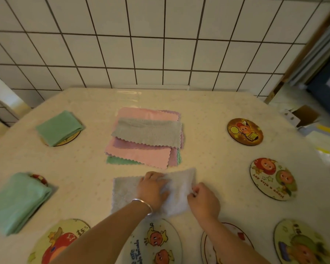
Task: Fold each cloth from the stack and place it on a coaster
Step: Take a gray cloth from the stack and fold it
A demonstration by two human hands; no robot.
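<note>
Grey and soft-looking, a cloth point(126, 195) lies on the table point(208, 130) just in front of the person, its right part lifted and blurred. The left hand point(152, 189), with a silver bracelet point(144, 204) at the wrist, lies flat on the middle of this cloth, fingers spread and pressing down. The right hand point(203, 200) pinches the cloth's right edge between thumb and fingers, closed on the fabric.

Beyond the hands, near the table's middle, sits the stack of cloths point(145, 138): a grey one on top, pink and lilac ones under it, and green showing at the bottom edge. The sheets are loosely fanned, with zigzag edges.

At the far left a folded green cloth point(59, 127) rests on a round coaster point(72, 139) that peeks out beneath it. Nearer on the left a second folded green cloth point(17, 202) covers most of another coaster point(40, 179), of which only a red-patterned bit shows.

Bare coasters with cartoon pictures ring the rest of the table: one at the far right point(245, 132), one lower right with lettering point(272, 179), one at the near right corner point(301, 242), one partly under the right forearm point(227, 244), one near the middle front point(156, 242), and one at the near left point(59, 242).

White tiles point(151, 48) with dark grout cover the wall behind the table.
</note>
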